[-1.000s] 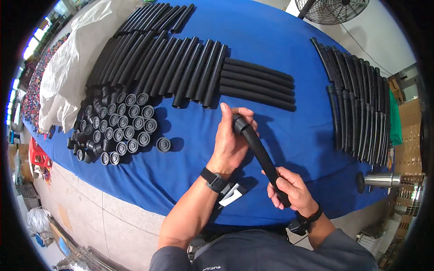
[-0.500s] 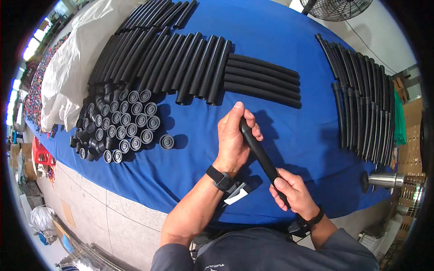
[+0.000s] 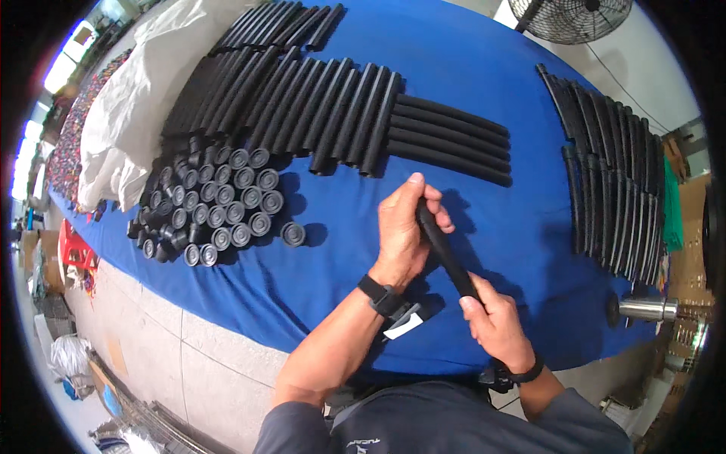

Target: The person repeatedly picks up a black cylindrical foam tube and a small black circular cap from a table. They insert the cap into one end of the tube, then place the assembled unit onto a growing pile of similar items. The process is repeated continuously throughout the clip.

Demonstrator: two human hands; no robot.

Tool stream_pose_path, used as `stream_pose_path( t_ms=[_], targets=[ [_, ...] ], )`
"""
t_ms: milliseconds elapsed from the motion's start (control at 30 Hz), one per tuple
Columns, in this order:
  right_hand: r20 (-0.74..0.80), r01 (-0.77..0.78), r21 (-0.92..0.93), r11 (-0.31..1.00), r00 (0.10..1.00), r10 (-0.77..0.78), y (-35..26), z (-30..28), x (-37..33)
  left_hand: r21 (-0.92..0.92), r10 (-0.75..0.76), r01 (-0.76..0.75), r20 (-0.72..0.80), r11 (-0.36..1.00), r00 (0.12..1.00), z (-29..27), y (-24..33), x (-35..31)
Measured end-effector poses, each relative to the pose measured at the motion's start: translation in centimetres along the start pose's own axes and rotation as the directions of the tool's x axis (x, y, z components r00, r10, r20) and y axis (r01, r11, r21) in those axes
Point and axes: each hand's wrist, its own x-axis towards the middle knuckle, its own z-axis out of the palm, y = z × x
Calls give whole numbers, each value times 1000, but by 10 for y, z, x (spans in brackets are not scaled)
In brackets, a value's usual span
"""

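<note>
A black tube (image 3: 449, 257) slants between my hands above the blue cloth. Its upper end sits in my left hand (image 3: 402, 231), whose fingers curl around it with the thumb pointing up. My right hand (image 3: 501, 324) closes over the lower end and hides it. Left of my left hand lies a heap of round black caps (image 3: 219, 216) with ringed faces, and one cap (image 3: 293, 234) rests apart from them. Beyond my hands, several black tubes (image 3: 450, 140) lie crosswise beside a long row of similar tubes (image 3: 310, 113).
The blue cloth (image 3: 333, 280) covers the table. On the right, black tubes with thicker ends (image 3: 616, 170) lie in two rows, near a metal cylinder (image 3: 648, 309). A white sheet (image 3: 125, 129) drapes the far left. A fan (image 3: 578, 19) stands behind the table.
The whole scene has shifted slightly right in view. My right hand has turned over the tube's lower end, which showed below it before. The left hand keeps its hold.
</note>
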Motion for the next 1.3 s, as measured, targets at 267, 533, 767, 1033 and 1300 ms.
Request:
stream_pose_path(
  t_ms=[267, 533, 767, 1033, 1300],
  targets=[
    [122, -108, 330, 938, 990, 71, 17, -14, -3, -151, -97, 97, 8, 984, 995, -6, 13, 9],
    [301, -287, 334, 898, 935, 187, -3, -2, -2, -190, -96, 93, -7, 977, 995, 0, 10, 1],
    [248, -243, 288, 926, 953, 173, -2, 4, -1, -178, -105, 92, -61, 980, 993, 1, 11, -1],
    [-97, -10, -100, 995, 995, 0, 8, -2, -2, 107, 83, -93, 95, 990, 992, 3, 5, 1],
    [426, -402, 860, 314, 904, -11, 19, -23, -12, 423, 77, -159, 204, 892, 976, 6, 3, 2]
  ],
)
